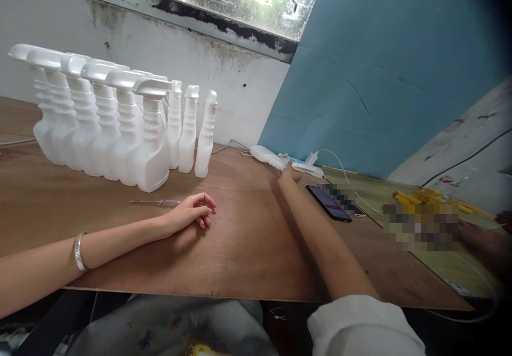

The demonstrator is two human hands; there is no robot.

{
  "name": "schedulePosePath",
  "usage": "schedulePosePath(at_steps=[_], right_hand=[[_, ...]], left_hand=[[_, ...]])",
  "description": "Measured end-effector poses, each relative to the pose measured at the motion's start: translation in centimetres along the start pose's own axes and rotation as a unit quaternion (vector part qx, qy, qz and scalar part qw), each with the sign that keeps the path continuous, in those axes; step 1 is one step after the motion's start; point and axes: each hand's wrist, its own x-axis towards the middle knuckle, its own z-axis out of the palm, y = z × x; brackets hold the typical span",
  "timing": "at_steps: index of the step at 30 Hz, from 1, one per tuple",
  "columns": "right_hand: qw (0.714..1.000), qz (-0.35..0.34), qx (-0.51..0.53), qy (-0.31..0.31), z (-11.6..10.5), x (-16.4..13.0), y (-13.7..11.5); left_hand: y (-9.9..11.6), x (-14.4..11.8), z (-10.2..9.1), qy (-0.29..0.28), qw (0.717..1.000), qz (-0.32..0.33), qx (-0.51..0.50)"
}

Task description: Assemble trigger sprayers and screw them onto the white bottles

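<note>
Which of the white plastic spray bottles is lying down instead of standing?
The white plastic spray bottle at the far table edge below the blue board, under the right hand. It lies on its side; the other white bottles stand upright in a row at left.

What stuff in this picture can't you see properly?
Head view only:
- Yellow pieces: partly covered by a pixelated patch.
- Phone: a pixelated patch covers what lies beside it.
- Right hand: too small; grip on the white bottle unclear.
- Person's hand at right edge: cut off, dark.

Left hand rests loosely curled; right hand stretched far forward.
</note>
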Motion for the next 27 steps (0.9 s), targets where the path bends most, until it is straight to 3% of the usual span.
schedulePosePath(at_steps=[3, 7, 9, 11, 13, 14, 15, 17, 20, 21, 22, 27], right_hand=[[0.997, -0.004, 0.004, 0.076, -1.4, -0.2, -0.6], [0.992, -0.082, 0.029, 0.091, -3.7, -1.0, -2.2], [0.982, -0.175, 0.041, 0.061, -5.1, -1.9, -2.9], [0.946, -0.322, 0.041, 0.0, -6.5, -3.3, -3.3], [0.916, -0.397, 0.022, -0.045, -7.7, -5.4, -3.6], [0.875, -0.478, -0.016, -0.072, -8.2, -6.7, -3.8], [0.81, -0.574, -0.049, -0.109, -8.4, -8.2, -4.1], [0.638, -0.73, -0.105, -0.22, -8.5, -11.6, -4.6], [0.557, -0.765, -0.159, -0.281, -7.9, -16.6, -5.1], [0.548, -0.764, -0.181, -0.287, -7.6, -18.0, -5.1], [0.557, -0.753, -0.2, -0.288, -7.4, -19.1, -5.0], [0.638, -0.67, -0.197, -0.325, -7.8, -21.0, -3.4]], left_hand=[[0.2, -0.1, 0.1, -0.004, 1.0, 0.001, 0.009], [0.6, -0.3, 0.3, -0.002, 1.0, -0.003, 0.008], [0.7, -0.4, 0.4, 0.001, 1.0, -0.006, 0.007], [0.7, -0.4, 0.4, 0.002, 1.0, -0.006, 0.008], [0.6, -0.3, 0.3, 0.001, 1.0, -0.005, 0.009], [0.6, -0.3, 0.3, -0.001, 1.0, -0.005, 0.009], [0.6, -0.3, 0.2, -0.004, 1.0, -0.006, 0.008], [0.6, -0.5, 0.2, -0.022, 1.0, 0.0, -0.004], [0.7, -0.9, 0.2, -0.061, 0.996, 0.032, -0.055], [0.7, -1.0, 0.3, -0.065, 0.994, 0.044, -0.072], [0.8, -1.1, 0.3, -0.061, 0.993, 0.051, -0.085], [0.6, -0.4, 0.2, 0.022, 0.991, 0.023, -0.131]])
